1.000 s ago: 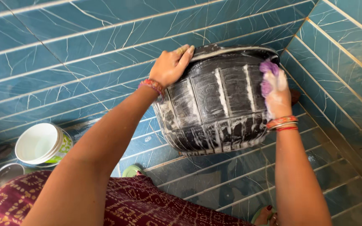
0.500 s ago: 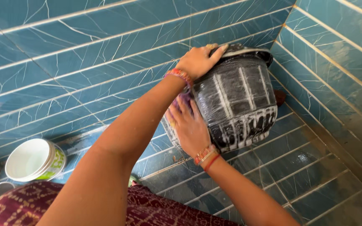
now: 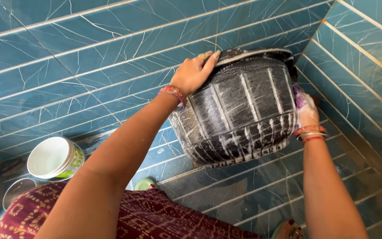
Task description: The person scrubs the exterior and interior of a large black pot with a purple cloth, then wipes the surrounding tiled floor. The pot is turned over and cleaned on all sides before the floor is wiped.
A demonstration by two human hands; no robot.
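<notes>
Nearest the camera, below the black ribbed tub (image 3: 239,110), lies the person's lap in maroon patterned cloth (image 3: 155,219), with a green sandal (image 3: 143,183) just past its edge and toes in a second sandal at lower right of the tub. Left of the tub and well apart from it, a white plastic container (image 3: 51,158) lies tipped on its side, a steel vessel (image 3: 16,191) just beside it.

The tub itself is held tilted above the wet blue tiled floor (image 3: 261,194), its outer wall coated in white lather. The left hand (image 3: 193,73) grips the tub's upper rim, fingers hooked over the edge. The right hand (image 3: 306,110), foam-covered, presses a purple scrubber (image 3: 298,101) against the tub's right flank; the hand is closed about it, though the fingers are largely hidden behind the tub.

Judgement: the scrubbing of the outer wall is in hand, and lather already covers the visible face. The next move would call for a firm rim grip, the soapy surface being slippery.

Beyond the tub rises the blue tiled wall (image 3: 89,57).
</notes>
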